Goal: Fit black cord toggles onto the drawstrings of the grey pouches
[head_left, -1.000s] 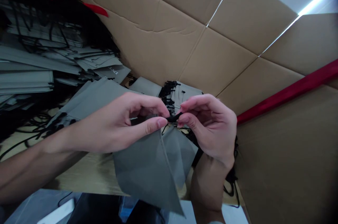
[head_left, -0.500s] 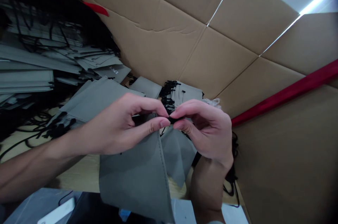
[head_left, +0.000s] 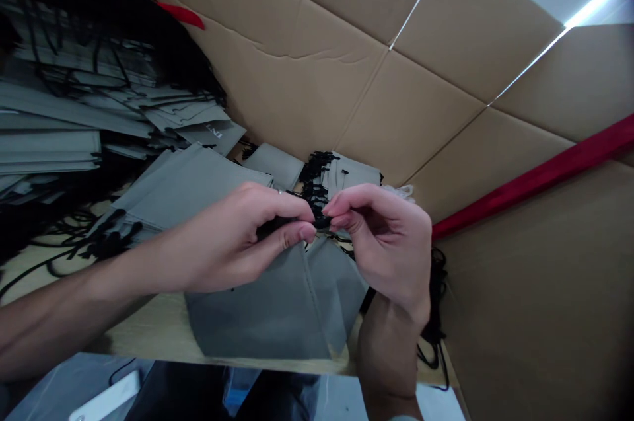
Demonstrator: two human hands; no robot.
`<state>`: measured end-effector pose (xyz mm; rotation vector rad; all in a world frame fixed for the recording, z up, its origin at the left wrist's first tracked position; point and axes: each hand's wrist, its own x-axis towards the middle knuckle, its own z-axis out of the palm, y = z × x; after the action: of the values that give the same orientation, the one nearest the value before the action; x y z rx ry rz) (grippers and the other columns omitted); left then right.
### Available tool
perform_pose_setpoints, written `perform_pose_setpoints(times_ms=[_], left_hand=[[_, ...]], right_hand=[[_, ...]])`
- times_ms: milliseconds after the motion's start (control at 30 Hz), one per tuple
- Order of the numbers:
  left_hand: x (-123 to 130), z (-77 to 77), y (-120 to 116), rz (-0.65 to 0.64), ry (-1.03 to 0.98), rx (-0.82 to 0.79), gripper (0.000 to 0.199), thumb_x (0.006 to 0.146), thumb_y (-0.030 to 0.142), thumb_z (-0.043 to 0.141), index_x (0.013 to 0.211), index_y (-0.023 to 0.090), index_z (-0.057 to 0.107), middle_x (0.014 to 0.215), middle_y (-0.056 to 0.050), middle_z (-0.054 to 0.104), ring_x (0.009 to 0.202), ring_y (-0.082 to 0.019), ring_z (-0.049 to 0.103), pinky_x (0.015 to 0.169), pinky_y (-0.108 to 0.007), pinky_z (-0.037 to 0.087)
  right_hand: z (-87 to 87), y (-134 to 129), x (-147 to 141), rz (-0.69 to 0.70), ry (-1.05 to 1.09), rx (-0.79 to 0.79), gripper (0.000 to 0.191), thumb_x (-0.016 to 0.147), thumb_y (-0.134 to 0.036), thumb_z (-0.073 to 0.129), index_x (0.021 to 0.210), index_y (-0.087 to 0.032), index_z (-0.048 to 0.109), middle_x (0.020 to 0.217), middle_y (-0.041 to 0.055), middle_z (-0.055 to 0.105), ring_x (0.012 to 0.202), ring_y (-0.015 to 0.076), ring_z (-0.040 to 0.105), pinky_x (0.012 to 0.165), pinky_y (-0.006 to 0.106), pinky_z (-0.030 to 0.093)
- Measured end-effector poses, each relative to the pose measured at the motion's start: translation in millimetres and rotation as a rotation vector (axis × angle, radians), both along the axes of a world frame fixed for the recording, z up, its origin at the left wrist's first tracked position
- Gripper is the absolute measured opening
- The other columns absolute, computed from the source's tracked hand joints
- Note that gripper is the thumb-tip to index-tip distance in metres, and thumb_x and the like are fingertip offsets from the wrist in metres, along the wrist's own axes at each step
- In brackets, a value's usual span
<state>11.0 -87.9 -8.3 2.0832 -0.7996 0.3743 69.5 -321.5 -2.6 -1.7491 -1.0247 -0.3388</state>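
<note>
Fingertips of my left hand [head_left: 252, 232] and my right hand [head_left: 386, 236] nearly meet in mid-view, both pinching a short black cord [head_left: 321, 223]. The cord is at the top corner of a grey drawstring pouch [head_left: 262, 315], which hangs below my left hand with its stitched edge to the right. Whether a knot is in the cord is too small to tell. Behind it lies another grey pouch [head_left: 341, 282], partly covered by the first one and my right hand.
Grey pouches [head_left: 49, 150] with black cords are piled high at the left; a smaller stack [head_left: 351, 170] stands behind my hands. Cardboard walls [head_left: 307, 77] rise at the back and right, with a red strip [head_left: 535, 170] across. The wooden table's front edge [head_left: 148, 342] is close to me.
The pouch's lower part has swung back and up, so its bottom now lies over the table edge area. My right fingertips have shifted slightly along the cord, away from my left hand.
</note>
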Motion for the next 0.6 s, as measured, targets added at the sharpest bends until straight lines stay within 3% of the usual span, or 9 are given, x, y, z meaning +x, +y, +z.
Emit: perform_pose_setpoints(times_ms=[133,233,367,433,500,600], left_hand=[[-2,2.6,2,-0.025,-0.081,-0.002,0.029,0.11,0.014,0.054,0.086,0.018,0.068,0.068,0.003,0.062,0.06,-0.009,0.05,0.057,-0.022,0.039],[-3,5.2,4,-0.087,-0.043,-0.04,0.026,0.109,0.013,0.057,0.087,0.02,0.07,0.072,0.002,0.07,0.061,-0.01,0.058,0.056,-0.022,0.041],[-3,8.2,5,-0.036,-0.003,-0.063,0.029,0.11,0.017,0.057,0.085,0.02,0.072,0.067,0.002,0.065,0.058,-0.01,0.054,0.053,-0.023,0.039],[-4,8.5,5,-0.012,-0.022,-0.045,0.031,0.11,0.017,0.056,0.084,0.019,0.071,0.067,0.002,0.065,0.058,-0.01,0.054,0.053,-0.023,0.039],[-4,7.9,5,-0.004,-0.035,-0.015,0.032,0.11,0.016,0.056,0.082,0.019,0.069,0.066,0.003,0.064,0.057,-0.009,0.054,0.053,-0.024,0.038],[-5,6.9,5,0.002,-0.064,0.029,0.033,0.11,0.013,0.053,0.079,0.019,0.063,0.062,0.005,0.056,0.054,-0.008,0.047,0.052,-0.024,0.033]], right_hand=[[-1.5,4,2,-0.001,-0.01,-0.004,0.027,0.095,-0.001,0.067,0.09,-0.025,0.079,0.086,-0.0025,0.079,0.071,0.0146,0.072,0.065,0.028,0.061],[-2.3,5,5,0.026,0.006,-0.001,0.027,0.096,-0.002,0.067,0.089,-0.024,0.079,0.085,-0.0023,0.079,0.07,0.0146,0.072,0.064,0.028,0.061],[-4.1,4,8,0.137,0.016,0.08,0.007,0.102,-0.019,0.086,0.103,-0.026,0.084,0.098,0.0025,0.083,0.087,0.0203,0.078,0.073,0.032,0.066],[-4.7,5,10,0.245,0.032,0.074,0.027,0.094,-0.027,0.099,0.116,-0.027,0.085,0.106,0.0039,0.085,0.095,0.0225,0.08,0.076,0.033,0.069],[-4.2,5,12,0.311,-0.009,0.03,0.034,0.09,-0.026,0.103,0.119,-0.026,0.085,0.108,0.0034,0.085,0.094,0.0212,0.079,0.08,0.033,0.069],[-2.3,4,13,0.317,-0.113,-0.042,0.02,0.095,-0.017,0.097,0.108,-0.024,0.085,0.1,0.0023,0.085,0.088,0.0182,0.079,0.081,0.032,0.066]])
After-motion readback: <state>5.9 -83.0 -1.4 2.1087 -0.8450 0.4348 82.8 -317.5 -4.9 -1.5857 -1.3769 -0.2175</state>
